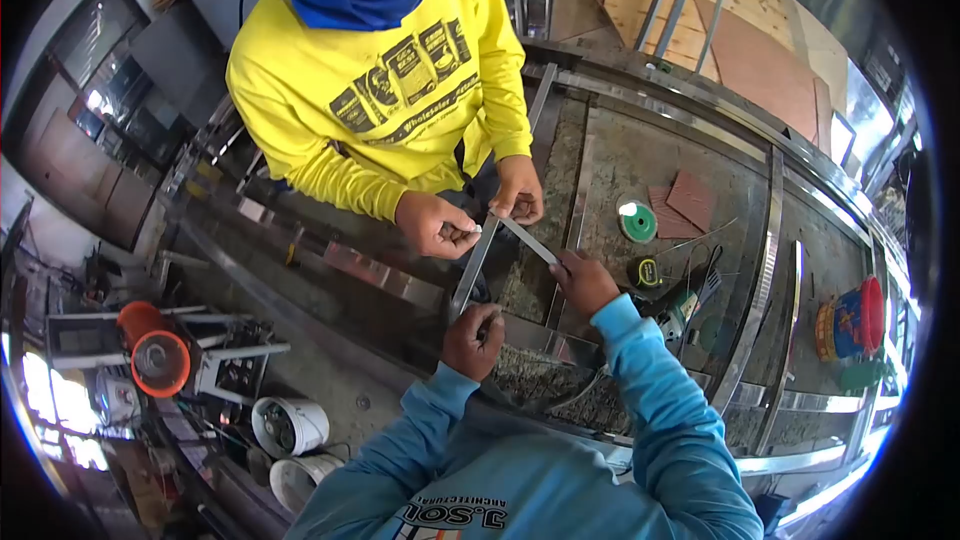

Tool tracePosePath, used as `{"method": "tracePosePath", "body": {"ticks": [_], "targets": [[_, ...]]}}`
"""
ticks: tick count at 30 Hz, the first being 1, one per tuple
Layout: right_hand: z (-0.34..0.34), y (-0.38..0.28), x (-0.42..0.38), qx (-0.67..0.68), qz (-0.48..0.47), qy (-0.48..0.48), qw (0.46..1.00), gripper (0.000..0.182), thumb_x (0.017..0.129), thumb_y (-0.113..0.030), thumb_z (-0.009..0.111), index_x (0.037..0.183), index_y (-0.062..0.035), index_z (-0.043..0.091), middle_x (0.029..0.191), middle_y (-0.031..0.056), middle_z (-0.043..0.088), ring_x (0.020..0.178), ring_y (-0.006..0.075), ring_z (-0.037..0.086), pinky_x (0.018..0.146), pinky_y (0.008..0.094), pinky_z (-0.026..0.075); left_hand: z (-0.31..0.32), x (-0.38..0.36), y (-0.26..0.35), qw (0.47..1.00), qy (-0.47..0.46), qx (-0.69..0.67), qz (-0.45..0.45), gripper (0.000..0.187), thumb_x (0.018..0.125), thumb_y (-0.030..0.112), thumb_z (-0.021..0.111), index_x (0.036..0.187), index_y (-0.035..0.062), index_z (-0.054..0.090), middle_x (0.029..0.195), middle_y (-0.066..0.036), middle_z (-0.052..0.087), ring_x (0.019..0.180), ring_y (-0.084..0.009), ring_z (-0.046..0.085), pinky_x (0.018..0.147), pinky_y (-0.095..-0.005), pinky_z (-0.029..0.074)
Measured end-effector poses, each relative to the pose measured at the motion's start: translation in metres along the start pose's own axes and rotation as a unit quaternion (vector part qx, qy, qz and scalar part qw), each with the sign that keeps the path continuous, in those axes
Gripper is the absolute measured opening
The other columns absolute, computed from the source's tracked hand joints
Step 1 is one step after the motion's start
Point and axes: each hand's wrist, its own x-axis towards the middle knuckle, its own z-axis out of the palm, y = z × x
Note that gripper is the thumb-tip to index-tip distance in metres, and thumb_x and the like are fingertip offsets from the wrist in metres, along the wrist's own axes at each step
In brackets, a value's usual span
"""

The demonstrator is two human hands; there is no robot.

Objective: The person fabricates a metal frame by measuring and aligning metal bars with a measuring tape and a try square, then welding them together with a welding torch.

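My right hand (587, 281), at the end of a light blue sleeve, grips the near end of a thin flat metal strip (530, 239). The strip's far end meets a longer metal bar (476, 262) beside a co-worker's hand (517, 190). Just below the bar's lower end, my left hand (473, 342) has its fingers curled; whether anything is inside them is hidden. The co-worker's other hand (438, 225) pinches a small whitish thing left of the bar.
A green disc (637, 222), reddish sheets (690, 202), a tape measure (645, 272) and a grinder (680, 313) lie to the right within a metal frame (768, 260). A bucket (850, 320) stands far right. White buckets (290, 426) and an orange drum (160, 362) are lower left.
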Motion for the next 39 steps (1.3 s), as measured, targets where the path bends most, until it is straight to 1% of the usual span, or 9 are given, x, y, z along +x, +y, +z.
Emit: {"method": "tracePosePath", "body": {"ticks": [2,5,8,12,16,20,23,27,39], "targets": [[0.008,0.001,-0.035,0.034,0.008,0.008,0.999,0.034,0.094,-0.032,0.060,0.109,-0.0014,0.062,0.100,0.0257,0.065,0.086,0.0451,0.064,0.077,0.0508,0.052,0.002,0.004,0.000,0.998,0.018,0.032,0.052,0.026,0.096,0.022,0.062,0.111,0.0011,0.063,0.090,-0.014,0.065,0.078,-0.0239,0.066,0.067,-0.0372,0.052],[-0.008,-0.057,-0.082,0.212,0.205,-0.126,0.947,0.032,0.095,-0.029,0.060,0.109,-0.0012,0.063,0.095,0.0260,0.066,0.085,0.0445,0.065,0.076,0.0495,0.052,0.014,-0.002,-0.004,0.983,-0.068,-0.087,-0.149,0.031,0.096,0.027,0.064,0.112,0.0000,0.063,0.090,-0.014,0.064,0.080,-0.0224,0.066,0.068,-0.0378,0.052],[0.031,-0.052,-0.117,0.195,0.216,-0.096,0.952,0.030,0.093,-0.027,0.062,0.107,-0.0006,0.065,0.091,0.0258,0.067,0.084,0.0429,0.066,0.075,0.0482,0.052,0.038,-0.007,0.000,0.975,-0.103,-0.087,-0.179,0.033,0.098,0.029,0.061,0.113,-0.0005,0.060,0.085,-0.010,0.063,0.077,-0.0167,0.061,0.068,-0.0373,0.050],[0.011,-0.071,-0.121,0.065,0.006,-0.117,0.991,0.026,0.089,-0.023,0.065,0.104,-0.0015,0.066,0.095,0.0240,0.066,0.089,0.0419,0.065,0.075,0.0472,0.053,0.065,0.004,-0.016,0.971,-0.165,-0.066,-0.159,0.032,0.098,0.028,0.060,0.110,-0.0015,0.058,0.086,-0.010,0.064,0.073,-0.0164,0.061,0.067,-0.0347,0.051],[-0.037,-0.089,-0.084,-0.237,-0.167,0.188,0.938,0.040,0.081,-0.021,0.069,0.118,-0.0079,0.062,0.119,0.0142,0.061,0.114,0.0369,0.057,0.092,0.0476,0.047,0.059,0.051,-0.002,0.902,-0.348,-0.154,-0.204,0.027,0.101,0.024,0.056,0.113,-0.0006,0.056,0.087,-0.010,0.065,0.067,-0.0159,0.062,0.063,-0.0327,0.052],[-0.020,-0.012,-0.068,-0.211,-0.142,-0.069,0.965,0.046,0.083,-0.022,0.068,0.127,-0.0122,0.058,0.125,0.0153,0.058,0.119,0.0360,0.055,0.100,0.0481,0.044,0.066,0.072,-0.023,0.840,-0.519,-0.069,-0.142,0.031,0.101,0.024,0.056,0.119,-0.0011,0.058,0.095,-0.013,0.069,0.072,-0.0196,0.067,0.066,-0.0342,0.055],[-0.013,0.014,-0.072,-0.135,-0.093,-0.176,0.971,0.044,0.087,-0.024,0.066,0.129,-0.0141,0.059,0.126,0.0166,0.059,0.114,0.0387,0.058,0.097,0.0480,0.047,0.049,0.067,-0.053,0.894,-0.429,0.104,0.072,0.035,0.097,0.025,0.060,0.119,-0.0024,0.060,0.095,-0.015,0.071,0.078,-0.0252,0.069,0.072,-0.0365,0.055],[0.011,0.037,-0.087,-0.065,-0.028,-0.179,0.981,0.036,0.093,-0.027,0.060,0.127,-0.0132,0.061,0.120,0.0175,0.063,0.106,0.0425,0.062,0.092,0.0495,0.050,-0.024,0.094,-0.009,0.985,-0.150,0.062,-0.058,0.031,0.092,0.024,0.062,0.114,0.0011,0.064,0.097,-0.016,0.071,0.087,-0.0294,0.069,0.077,-0.0396,0.054],[0.046,0.025,-0.069,-0.022,0.047,-0.141,0.989,0.030,0.099,-0.028,0.053,0.122,-0.0121,0.063,0.110,0.0203,0.065,0.104,0.0420,0.061,0.091,0.0498,0.050,0.026,0.000,-0.020,0.930,-0.171,0.303,0.115,0.038,0.084,0.024,0.070,0.118,0.0098,0.063,0.125,-0.010,0.056,0.118,-0.0338,0.050,0.099,-0.0481,0.042]]}}
